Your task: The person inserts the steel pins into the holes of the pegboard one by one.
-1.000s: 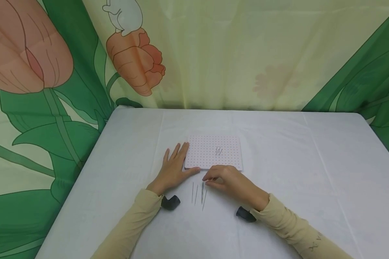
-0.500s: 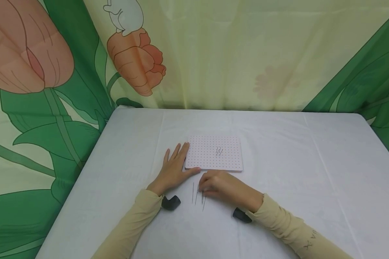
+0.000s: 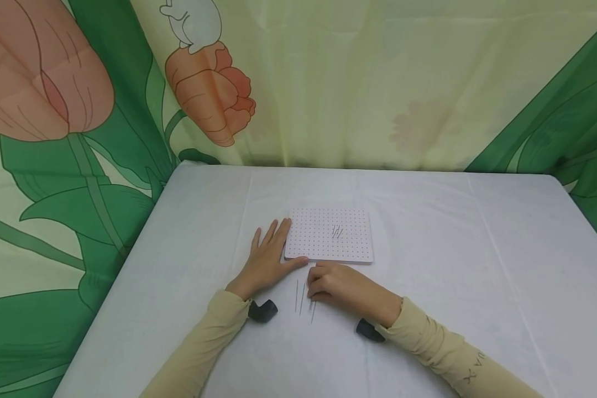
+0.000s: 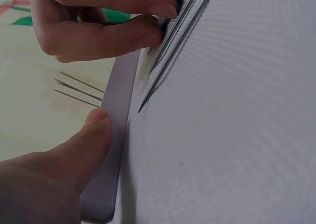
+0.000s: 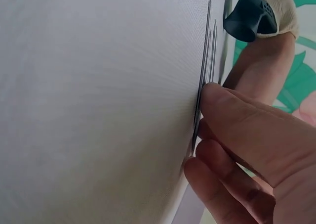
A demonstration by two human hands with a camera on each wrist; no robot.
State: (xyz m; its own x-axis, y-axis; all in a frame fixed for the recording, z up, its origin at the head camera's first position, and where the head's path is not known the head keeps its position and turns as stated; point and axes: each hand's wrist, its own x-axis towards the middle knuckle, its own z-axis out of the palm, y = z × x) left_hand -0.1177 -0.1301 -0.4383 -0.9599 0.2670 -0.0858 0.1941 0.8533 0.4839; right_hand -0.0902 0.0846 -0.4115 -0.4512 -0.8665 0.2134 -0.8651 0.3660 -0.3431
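Note:
A white pegboard (image 3: 308, 237) dotted with small holes lies on the table, with several thin dark needles (image 3: 337, 231) standing in it near the middle. My left hand (image 3: 263, 261) rests against its left side with spread fingers, the thumb (image 4: 94, 135) along the near edge. Just in front of the board, several long pointed metal needles (image 3: 296, 297) lie on the cloth. Over the right part of that row, my right hand (image 3: 348, 287) pinches at a needle (image 5: 205, 51) between thumb (image 5: 232, 115) and fingertips. The hand partly covers the needles there in the head view.
A white cloth covers the table (image 3: 467, 265). Black curved wrist pieces (image 3: 262, 312) stick out from both sleeves. Behind the table hangs a curtain (image 3: 358, 88) printed with flowers and a carrot.
My right hand has moved slightly left and down, from below the board onto the lying needles, with its fingertips closing in there. The left hand stays on the board.

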